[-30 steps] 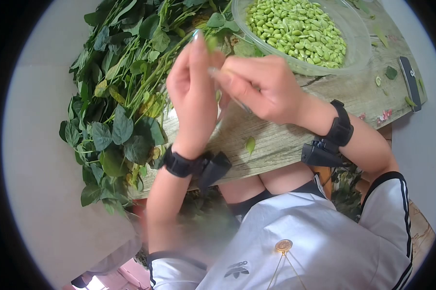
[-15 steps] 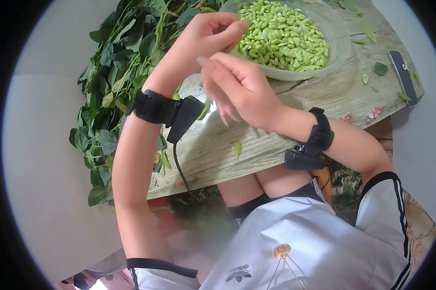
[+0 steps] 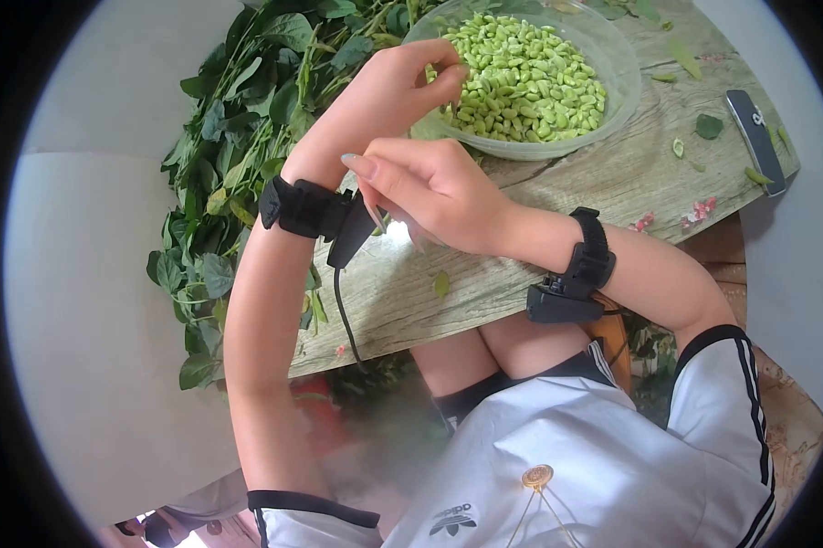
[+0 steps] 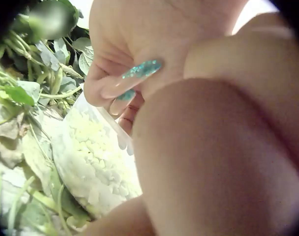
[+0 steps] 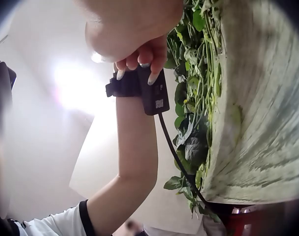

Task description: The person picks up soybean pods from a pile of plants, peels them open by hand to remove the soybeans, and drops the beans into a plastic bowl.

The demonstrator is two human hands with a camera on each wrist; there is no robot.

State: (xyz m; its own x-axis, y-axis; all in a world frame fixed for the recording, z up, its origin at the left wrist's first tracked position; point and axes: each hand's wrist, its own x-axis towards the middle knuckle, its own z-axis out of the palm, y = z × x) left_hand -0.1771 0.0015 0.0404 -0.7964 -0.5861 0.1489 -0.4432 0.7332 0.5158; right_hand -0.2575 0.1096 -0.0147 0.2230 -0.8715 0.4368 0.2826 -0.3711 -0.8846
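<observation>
My left hand [image 3: 413, 84] reaches over the near left rim of a clear plastic bowl [image 3: 626, 96] that holds many shelled green soybeans [image 3: 534, 82]. Its fingers [image 4: 132, 78] curl toward the palm, and nothing shows between them. Blue glitter nails stand out in the left wrist view. In front of the bowl, my right hand [image 3: 439, 196] hovers above the table, close to the left wrist. Its fingers hang relaxed in the right wrist view, overlapping the left wrist's camera [image 5: 153, 93], and nothing is visible in them.
Leafy soybean stalks [image 3: 238, 119] are heaped along the table's left side. A loose green pod [image 3: 441, 285] lies on the wood-grain table [image 3: 498, 265] near its front edge. At the right are a dark phone [image 3: 756, 142], a leaf [image 3: 708, 126] and several pod scraps.
My left hand has gone from beside the right hand, where both worked at a green pod, to over the bowl's rim. The right hand has shifted slightly left and down, its fingers relaxed.
</observation>
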